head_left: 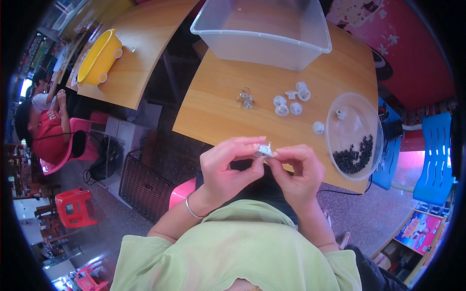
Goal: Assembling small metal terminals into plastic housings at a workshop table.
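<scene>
Just in front of my chest, my left hand (228,165) pinches a small white plastic part (264,150) between thumb and fingers. My right hand (297,173) is closed in a pinch at the right edge of that part; whatever else its fingertips hold is too small to make out. A small pale prong sticks up from the part. Beyond my hands, several similar round white plastic parts (295,108) lie in a loose group on the wooden table (208,97). Left of them is a small pile of shiny metal pieces (246,98). One more white part (318,128) lies nearer the bowl.
A clear round bowl (331,140) at the right holds many small black pieces (354,157) and a white part. A large translucent bin (262,48) stands at the far side. Left are another table with a yellow tub (97,58) and a seated person in red (51,128).
</scene>
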The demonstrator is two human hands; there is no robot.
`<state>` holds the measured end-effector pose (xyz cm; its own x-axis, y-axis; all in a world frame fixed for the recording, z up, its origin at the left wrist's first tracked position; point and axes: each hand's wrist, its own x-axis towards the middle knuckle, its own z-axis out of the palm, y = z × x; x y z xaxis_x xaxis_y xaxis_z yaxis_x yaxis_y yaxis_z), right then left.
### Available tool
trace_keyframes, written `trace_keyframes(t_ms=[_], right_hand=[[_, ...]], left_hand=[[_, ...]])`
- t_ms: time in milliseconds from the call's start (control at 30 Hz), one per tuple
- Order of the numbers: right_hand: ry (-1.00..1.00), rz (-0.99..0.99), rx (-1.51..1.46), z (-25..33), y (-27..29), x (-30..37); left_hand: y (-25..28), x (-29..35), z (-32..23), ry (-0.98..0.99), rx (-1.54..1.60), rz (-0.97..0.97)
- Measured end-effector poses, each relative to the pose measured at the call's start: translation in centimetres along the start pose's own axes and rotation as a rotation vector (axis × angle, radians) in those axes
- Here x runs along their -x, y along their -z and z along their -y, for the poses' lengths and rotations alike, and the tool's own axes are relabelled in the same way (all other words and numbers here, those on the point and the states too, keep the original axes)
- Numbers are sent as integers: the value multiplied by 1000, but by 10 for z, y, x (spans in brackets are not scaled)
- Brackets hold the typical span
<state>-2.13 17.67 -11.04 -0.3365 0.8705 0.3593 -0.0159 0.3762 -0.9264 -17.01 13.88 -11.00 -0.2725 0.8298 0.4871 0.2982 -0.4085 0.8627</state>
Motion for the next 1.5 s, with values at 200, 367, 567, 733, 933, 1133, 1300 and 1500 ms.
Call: trace_keyframes(t_ms=[200,367,567,733,933,1133,1300,1500], right_hand=[[-45,-47,17,-1,-4,0],[-263,-43,-181,1,0,-4],[-415,-80,-259,-6,20,-13],[-335,-234,190,-25,89,-33],[-265,-313,657,-76,156,-38],[-310,-280,828,-60,163,-28],[-347,69,842,-51,155,-8],[-396,150,906,-54,152,-5]], left_hand=[[1,-1,-1,60,-11,3],[2,-4,-1,350,202,91],[-1,-7,6,510,337,247],[-9,-11,25,420,213,244],[-23,-28,46,184,-221,298],[-48,-49,79,-110,-536,314],[-63,-49,97,-149,-636,385],[-57,-42,98,-106,-526,375]])
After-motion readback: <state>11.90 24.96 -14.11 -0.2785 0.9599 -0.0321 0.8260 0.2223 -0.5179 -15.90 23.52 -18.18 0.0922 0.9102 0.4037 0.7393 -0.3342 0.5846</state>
